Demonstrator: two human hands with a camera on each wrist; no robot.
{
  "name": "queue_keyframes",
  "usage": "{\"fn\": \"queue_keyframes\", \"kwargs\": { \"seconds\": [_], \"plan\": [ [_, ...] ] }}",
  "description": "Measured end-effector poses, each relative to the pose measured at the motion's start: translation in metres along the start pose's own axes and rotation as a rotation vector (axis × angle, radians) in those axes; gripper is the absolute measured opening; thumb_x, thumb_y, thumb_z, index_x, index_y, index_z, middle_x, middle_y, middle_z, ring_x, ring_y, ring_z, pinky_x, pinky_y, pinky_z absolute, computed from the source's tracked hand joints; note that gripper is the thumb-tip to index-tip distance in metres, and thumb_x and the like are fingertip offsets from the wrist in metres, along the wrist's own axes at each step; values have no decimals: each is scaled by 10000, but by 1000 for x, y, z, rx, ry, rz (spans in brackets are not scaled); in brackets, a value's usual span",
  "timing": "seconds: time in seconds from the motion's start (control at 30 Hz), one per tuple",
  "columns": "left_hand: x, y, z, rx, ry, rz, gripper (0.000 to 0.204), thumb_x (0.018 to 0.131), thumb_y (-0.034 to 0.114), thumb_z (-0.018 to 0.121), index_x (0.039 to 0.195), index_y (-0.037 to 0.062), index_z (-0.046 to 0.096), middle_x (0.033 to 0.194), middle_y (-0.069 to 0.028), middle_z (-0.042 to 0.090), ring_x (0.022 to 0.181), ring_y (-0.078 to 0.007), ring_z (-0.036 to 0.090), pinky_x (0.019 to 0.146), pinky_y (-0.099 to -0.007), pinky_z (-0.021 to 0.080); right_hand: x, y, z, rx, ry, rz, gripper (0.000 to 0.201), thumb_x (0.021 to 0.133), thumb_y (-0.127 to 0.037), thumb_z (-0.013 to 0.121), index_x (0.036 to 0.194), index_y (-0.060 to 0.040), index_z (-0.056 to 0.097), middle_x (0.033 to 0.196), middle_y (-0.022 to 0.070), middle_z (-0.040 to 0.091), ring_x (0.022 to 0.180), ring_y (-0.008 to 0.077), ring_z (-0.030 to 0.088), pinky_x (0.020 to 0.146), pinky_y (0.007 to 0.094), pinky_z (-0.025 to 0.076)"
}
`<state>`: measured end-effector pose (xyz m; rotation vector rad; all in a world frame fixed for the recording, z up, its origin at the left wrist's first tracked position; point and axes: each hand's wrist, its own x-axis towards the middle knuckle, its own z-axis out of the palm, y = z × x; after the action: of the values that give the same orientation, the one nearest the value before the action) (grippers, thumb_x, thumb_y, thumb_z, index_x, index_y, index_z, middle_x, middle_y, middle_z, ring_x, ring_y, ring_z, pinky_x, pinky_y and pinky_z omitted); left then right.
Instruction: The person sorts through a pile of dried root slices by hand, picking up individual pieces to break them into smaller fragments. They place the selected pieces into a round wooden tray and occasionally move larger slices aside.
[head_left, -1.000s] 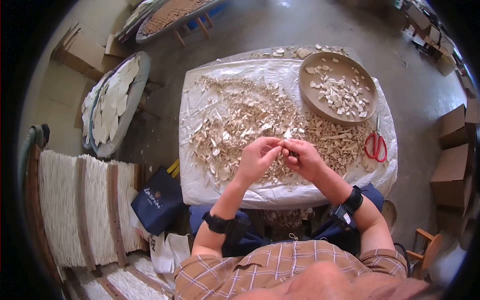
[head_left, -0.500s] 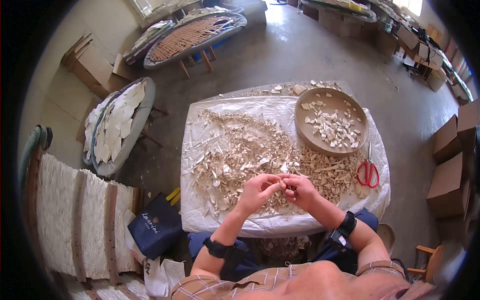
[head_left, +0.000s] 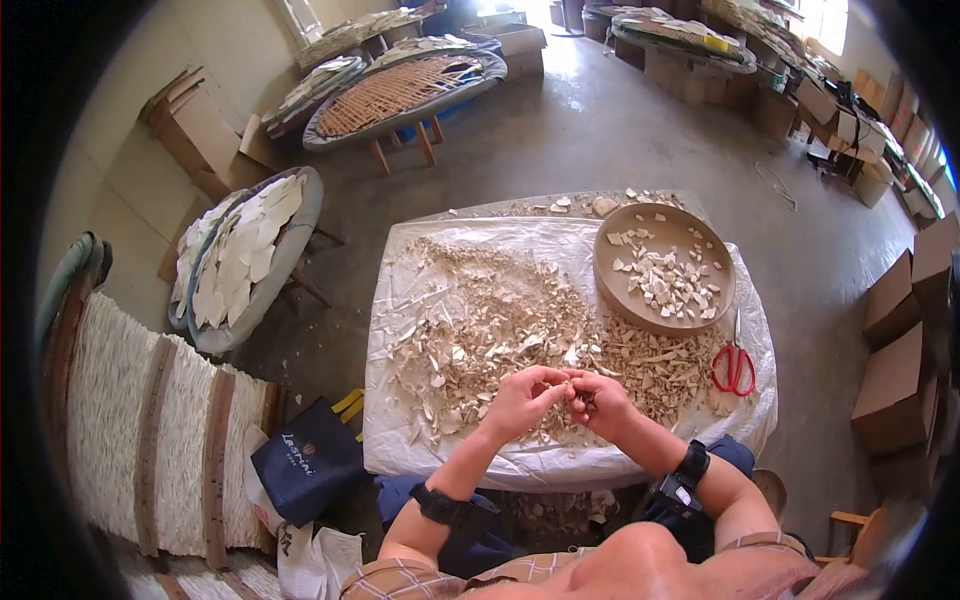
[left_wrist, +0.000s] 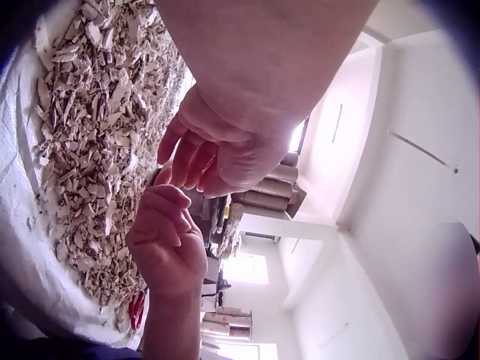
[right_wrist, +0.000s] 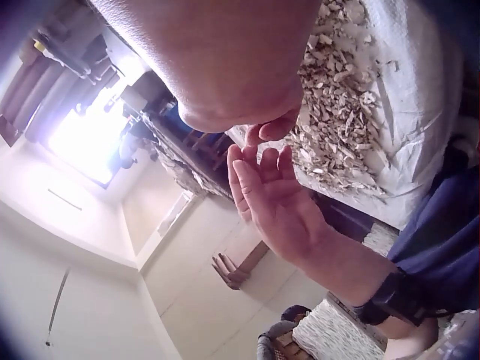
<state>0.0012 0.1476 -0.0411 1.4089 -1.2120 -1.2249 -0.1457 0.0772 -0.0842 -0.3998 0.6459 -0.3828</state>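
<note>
Over the near part of a heap of pale, flat chips (head_left: 480, 345), my two hands meet at the fingertips. My left hand (head_left: 525, 402) pinches a small pale chip (head_left: 569, 385) between thumb and forefinger. From the other side, my right hand (head_left: 602, 405) grips at the same chip, its other fingers curled toward the palm. Fingers cover most of the chip; in the left wrist view only a sliver shows by the right fingertips (left_wrist: 163, 177). A round shallow tray (head_left: 602, 268) with larger white pieces stands behind the hands, to the right.
Red-handled scissors (head_left: 735, 354) lie right of the heap on the white sheet (head_left: 740, 425). A dark blue bag (head_left: 305, 465) stands on the floor at left, near stacked pale sheets (head_left: 110, 420). Round racks (head_left: 310, 215) stand beyond, cardboard boxes (head_left: 895, 390) at right.
The head view has tilted up, showing more of the room, so the table sits lower in it. Both hands stay together at the chip, with small finger movements.
</note>
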Motion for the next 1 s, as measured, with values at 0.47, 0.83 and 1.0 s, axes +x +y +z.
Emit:
{"fn": "queue_keyframes", "kwargs": {
  "seconds": [0.47, 0.83, 1.0],
  "plan": [
    [-2, -5, -3, 96, 28, 21, 226, 808, 135, 571, 971, -21, 577, 840, -63, 622, 762, -91, 583, 665, -217, 465, 3, 13, -3, 27, -34, 101, 83, 858, -157, 402, 806, -101, 432, 622, -22, 447, 469, 68, 375, 391, 202, 300],
    [1, -9, 1, 130, 6, 16, 214, 808, 121, 566, 961, -29, 577, 847, -75, 624, 766, -104, 594, 665, -219, 468, -1, 10, 1, 16, -41, 104, 42, 809, -102, 410, 847, -90, 423, 627, -10, 426, 455, 74, 343, 371, 198, 260],
    [1, -8, 5, 79, -2, 6, 204, 808, 105, 561, 956, -35, 576, 836, -77, 626, 759, -103, 596, 660, -218, 470, 0, 12, -1, -4, 10, 91, 89, 819, -111, 398, 878, -75, 455, 630, -14, 422, 464, 68, 339, 381, 195, 264]
  ]
}}
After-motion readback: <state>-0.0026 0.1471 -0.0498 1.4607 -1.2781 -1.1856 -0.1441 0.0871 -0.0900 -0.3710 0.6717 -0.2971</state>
